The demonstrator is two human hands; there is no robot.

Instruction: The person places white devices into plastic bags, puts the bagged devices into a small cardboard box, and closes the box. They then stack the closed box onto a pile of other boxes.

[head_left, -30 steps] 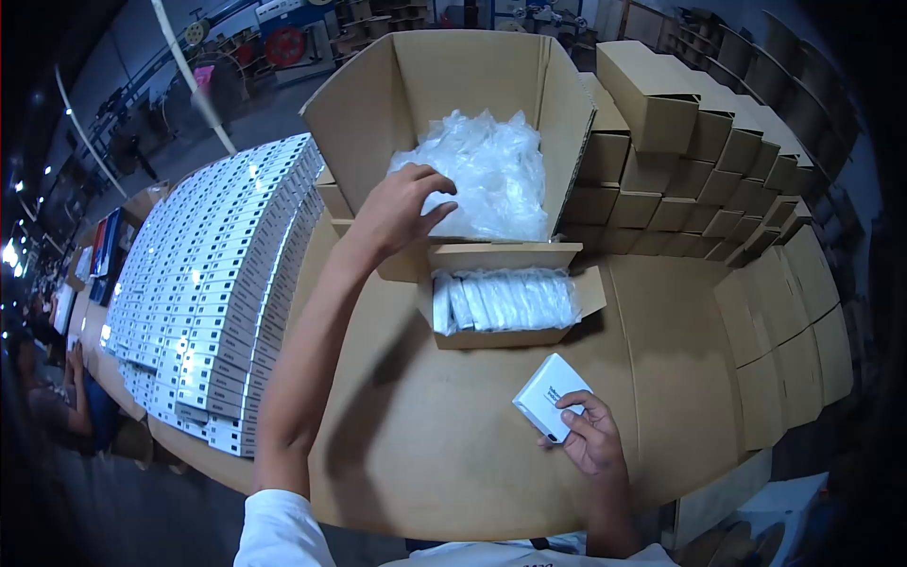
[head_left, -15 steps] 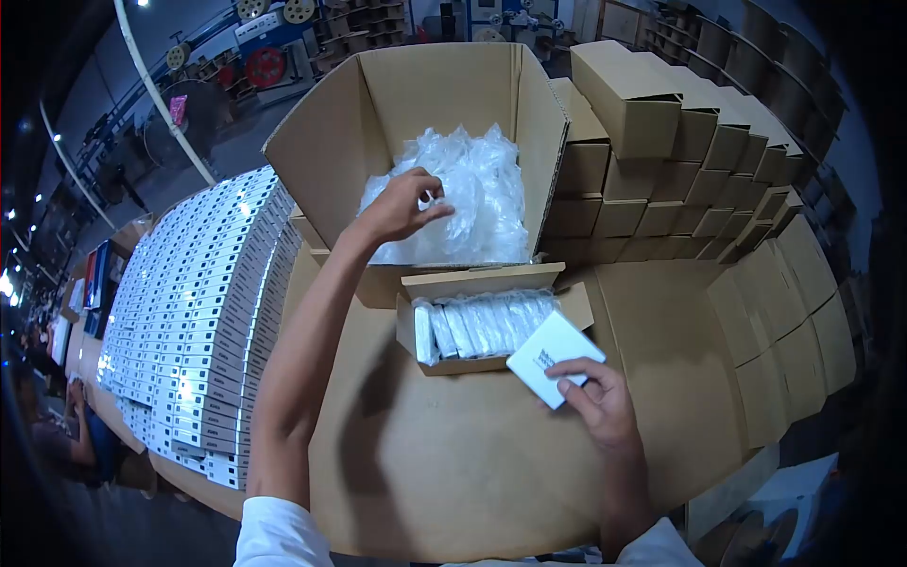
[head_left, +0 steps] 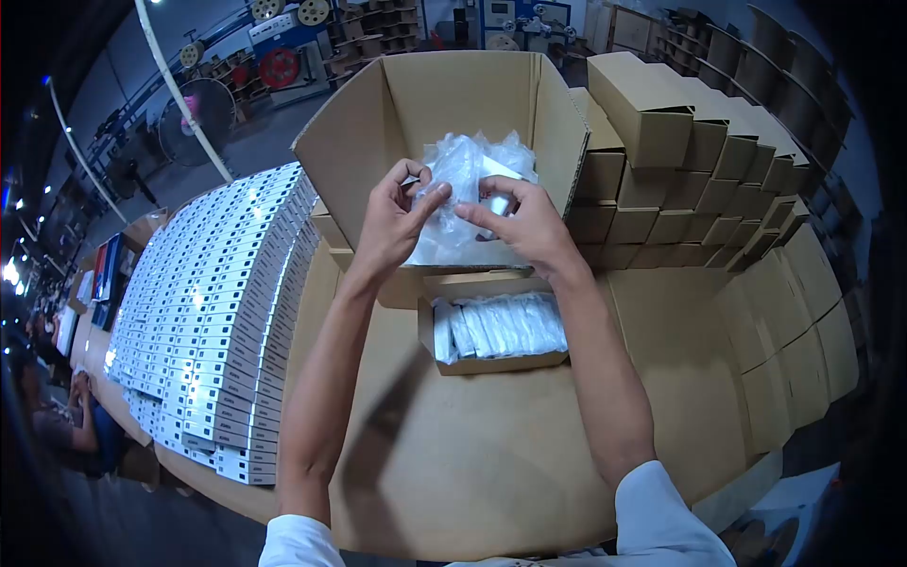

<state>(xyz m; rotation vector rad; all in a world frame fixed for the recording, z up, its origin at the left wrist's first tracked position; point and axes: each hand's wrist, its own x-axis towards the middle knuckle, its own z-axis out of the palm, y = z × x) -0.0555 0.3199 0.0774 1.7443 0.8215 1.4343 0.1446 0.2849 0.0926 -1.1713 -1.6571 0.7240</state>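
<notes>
Your left hand (head_left: 392, 225) pinches the clear plastic bag (head_left: 455, 165); at 3 o'clock your right hand (head_left: 531, 230) grips the small white box (head_left: 500, 173). A box corner could tear the film.

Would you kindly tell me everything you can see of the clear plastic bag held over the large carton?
The clear plastic bag is thin, glossy, crinkled film, held upright at the mouth of the large open carton. The left hand pinches its left edge; the right hand grips its right side, where a small white box shows, inside or behind the film I cannot tell. More crumpled film lies below it in the carton.
</notes>
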